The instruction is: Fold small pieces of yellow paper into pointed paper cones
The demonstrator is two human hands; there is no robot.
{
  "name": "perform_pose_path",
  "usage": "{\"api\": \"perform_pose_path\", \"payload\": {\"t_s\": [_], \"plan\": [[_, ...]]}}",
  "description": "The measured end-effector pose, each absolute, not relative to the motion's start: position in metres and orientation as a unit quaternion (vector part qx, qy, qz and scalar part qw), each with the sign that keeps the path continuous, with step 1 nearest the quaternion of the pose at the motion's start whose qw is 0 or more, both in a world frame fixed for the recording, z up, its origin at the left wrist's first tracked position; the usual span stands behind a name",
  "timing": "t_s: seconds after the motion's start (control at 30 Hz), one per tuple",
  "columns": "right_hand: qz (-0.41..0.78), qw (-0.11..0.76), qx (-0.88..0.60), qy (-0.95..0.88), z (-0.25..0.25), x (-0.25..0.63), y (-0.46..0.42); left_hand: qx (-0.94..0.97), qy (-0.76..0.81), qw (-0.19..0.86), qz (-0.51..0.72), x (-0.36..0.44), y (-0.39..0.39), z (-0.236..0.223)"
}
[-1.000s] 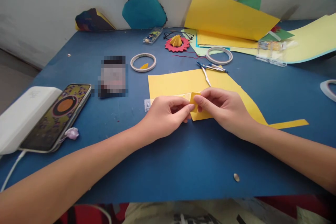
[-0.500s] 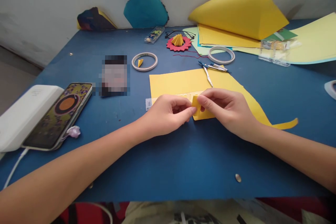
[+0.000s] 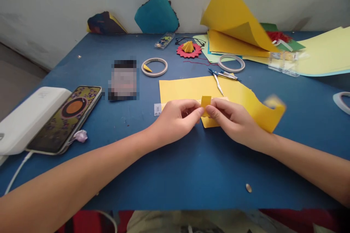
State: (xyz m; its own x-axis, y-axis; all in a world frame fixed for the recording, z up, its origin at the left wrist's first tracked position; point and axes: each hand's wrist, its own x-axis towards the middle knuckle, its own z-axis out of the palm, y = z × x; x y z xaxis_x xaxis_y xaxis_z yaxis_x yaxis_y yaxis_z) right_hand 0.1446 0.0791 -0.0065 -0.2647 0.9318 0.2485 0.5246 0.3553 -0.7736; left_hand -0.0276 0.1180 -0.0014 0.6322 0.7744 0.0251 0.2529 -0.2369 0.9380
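Observation:
Between the fingertips of both hands stands a small yellow paper piece (image 3: 206, 102). My left hand (image 3: 182, 118) pinches its left side with thumb and forefinger. From the right, my right hand (image 3: 232, 120) pinches its other edge. Under the hands lies a large yellow paper sheet (image 3: 183, 87), whose right end is raised and curled beside my right wrist, blurred. A clear ruler (image 3: 158, 109) lies on the sheet, mostly hidden by my hands. On the sheet's far part rests a drawing compass (image 3: 218, 82).
Tape rolls (image 3: 154, 74) (image 3: 231, 69) lie beyond the sheet, one with a yellow scrap inside. A red paper ring with a yellow cone (image 3: 188, 48), glasses (image 3: 188, 40) and stacked coloured paper (image 3: 237, 43) are at the back. A phone (image 3: 65, 116) leans by a white power bank (image 3: 32, 116) at left.
The small yellow piece now stands higher between my fingers. The sheet's right end has lifted and curled. At the back, the large yellow paper has flapped into a different fold.

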Motion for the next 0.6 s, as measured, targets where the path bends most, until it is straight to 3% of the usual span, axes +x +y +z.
{"api": "perform_pose_path", "payload": {"t_s": [0.13,0.27,0.37,0.43,0.53,0.6], "plan": [[0.264,0.358,-0.502,-0.742,-0.005,0.147,0.078,0.728,0.372,0.489,0.304,-0.029,0.117,0.0],[0.009,0.353,-0.523,-0.776,-0.003,0.153,0.076,0.71,0.389,0.459,0.366,-0.031,0.124,-0.003],[-0.188,0.2,-0.575,-0.771,0.007,0.159,0.074,0.709,0.403,0.476,0.329,-0.032,0.131,-0.006],[-0.244,0.07,-0.644,-0.722,0.017,0.163,0.072,0.729,0.409,0.462,0.296,-0.031,0.134,-0.007],[-0.196,-0.123,-0.743,-0.628,0.033,0.175,0.073,0.751,0.41,0.437,0.279,-0.031,0.134,-0.007],[-0.06,-0.216,-0.791,-0.57,0.04,0.185,0.075,0.75,0.41,0.438,0.279,-0.031,0.133,-0.006]]}}
